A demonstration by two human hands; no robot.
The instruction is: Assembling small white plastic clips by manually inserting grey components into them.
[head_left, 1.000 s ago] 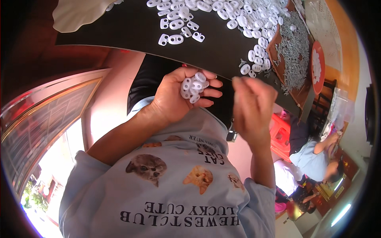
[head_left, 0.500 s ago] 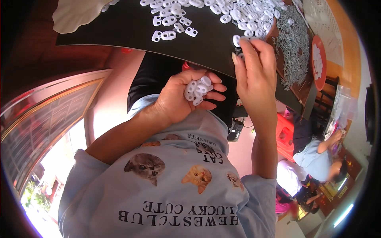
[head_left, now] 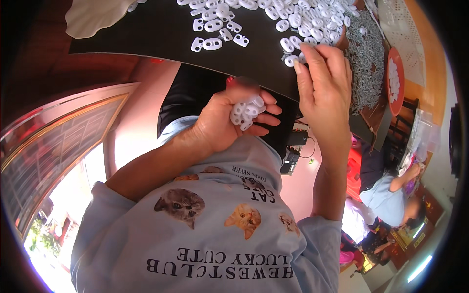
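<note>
My left hand [head_left: 220, 119] is cupped palm up below the table edge. A small heap of white oval plastic pieces with two holes [head_left: 245, 113] lies in it, held by the curled fingers. Over the table's front edge is my right hand [head_left: 325, 80], its thumb and forefinger apart around a few loose white pieces [head_left: 290, 60]. Whether the fingertips touch them I cannot tell. A large pile of similar white pieces [head_left: 315, 22] spreads beyond that hand. Farther left is a small group of pieces [head_left: 213, 44], some oval and some squarish.
Beside my right hand lies a heap of small grey metal parts [head_left: 366, 61]. An orange-red dish with white pieces [head_left: 394, 80] stands at the far right. A pale scalloped dish [head_left: 90, 17] sits on the dark tabletop [head_left: 146, 41]. Another person [head_left: 386, 195] is at the right.
My right hand has shifted slightly right and down, and more loose white pieces show beside its fingertips. My left hand has barely moved and still holds its heap.
</note>
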